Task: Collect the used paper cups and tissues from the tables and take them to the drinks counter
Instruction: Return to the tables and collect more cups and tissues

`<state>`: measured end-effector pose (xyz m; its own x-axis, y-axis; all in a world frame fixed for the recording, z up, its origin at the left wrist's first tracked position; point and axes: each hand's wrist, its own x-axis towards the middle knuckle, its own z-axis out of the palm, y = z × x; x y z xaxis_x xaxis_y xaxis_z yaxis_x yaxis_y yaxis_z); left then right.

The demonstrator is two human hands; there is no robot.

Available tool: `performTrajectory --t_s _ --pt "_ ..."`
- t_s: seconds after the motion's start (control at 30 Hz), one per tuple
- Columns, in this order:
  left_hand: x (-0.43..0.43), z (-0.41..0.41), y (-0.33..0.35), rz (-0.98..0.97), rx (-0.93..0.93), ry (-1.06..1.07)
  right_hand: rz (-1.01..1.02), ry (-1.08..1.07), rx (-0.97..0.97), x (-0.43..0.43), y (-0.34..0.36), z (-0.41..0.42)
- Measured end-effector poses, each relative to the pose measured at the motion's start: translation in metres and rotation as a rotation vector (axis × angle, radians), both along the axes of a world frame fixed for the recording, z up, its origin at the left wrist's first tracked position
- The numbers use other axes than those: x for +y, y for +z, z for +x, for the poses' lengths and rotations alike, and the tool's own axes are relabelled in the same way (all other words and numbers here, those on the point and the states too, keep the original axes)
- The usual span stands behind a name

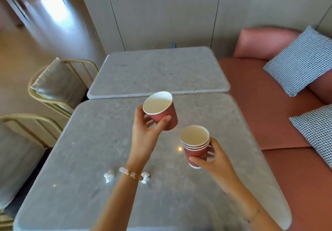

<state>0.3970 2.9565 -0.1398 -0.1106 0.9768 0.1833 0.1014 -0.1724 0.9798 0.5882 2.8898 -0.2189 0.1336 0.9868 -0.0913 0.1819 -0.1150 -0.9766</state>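
**Last loose cup about to join the stack**

The left hand [143, 131] has its thumb and fingers wrapped round a single red paper cup with a white inside [160, 111], held tilted in the air above the table, its mouth turned toward the camera. The right hand [213, 156] is closed on a nested stack of red paper cups [195, 145], several rims showing one above another, held upright just to the right of and lower than the single cup. The two are near but not touching.

The step in hand looks to be the gathering of cups: the single cup is likely meant to drop into the stack. That calls for righting it, lining its base over the open mouth of the stack and pressing it home, while the right hand holds steady.

Below the left wrist, two crumpled white tissues [109, 175] [145, 176] lie on the near grey stone-topped table [71, 185], one on each side of the beaded bracelet [128, 172]. These remain to be collected, and one hand must be free for that.

The far grey table [158, 72] butts against the near one. Metal-framed chairs with grey cushions [59, 85] stand to the left, and a pink upholstered bench [269, 104] with chequered cushions [300, 61] to the right. Nothing lies between the hands and the tissues. The drinks counter is not in view.
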Motion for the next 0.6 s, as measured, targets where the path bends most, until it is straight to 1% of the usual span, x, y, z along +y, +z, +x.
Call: performTrajectory --t_s 0.1,0.3,0.5,0.6 --pt "-0.003 -0.032 0.018 0.028 -0.027 -0.031 0.012 0.051 -0.03 0.005 0.004 -0.038" --pt "-0.015 -0.075 0.023 0.0 0.019 -0.117 0.058 0.107 -0.041 0.014 0.018 -0.105" --pt "-0.027 -0.095 0.008 -0.08 0.086 -0.19 0.098 0.121 -0.065 0.017 0.025 -0.136" --pt "-0.032 -0.099 -0.001 -0.123 0.094 -0.21 0.109 0.103 -0.045 0.018 0.028 -0.142"
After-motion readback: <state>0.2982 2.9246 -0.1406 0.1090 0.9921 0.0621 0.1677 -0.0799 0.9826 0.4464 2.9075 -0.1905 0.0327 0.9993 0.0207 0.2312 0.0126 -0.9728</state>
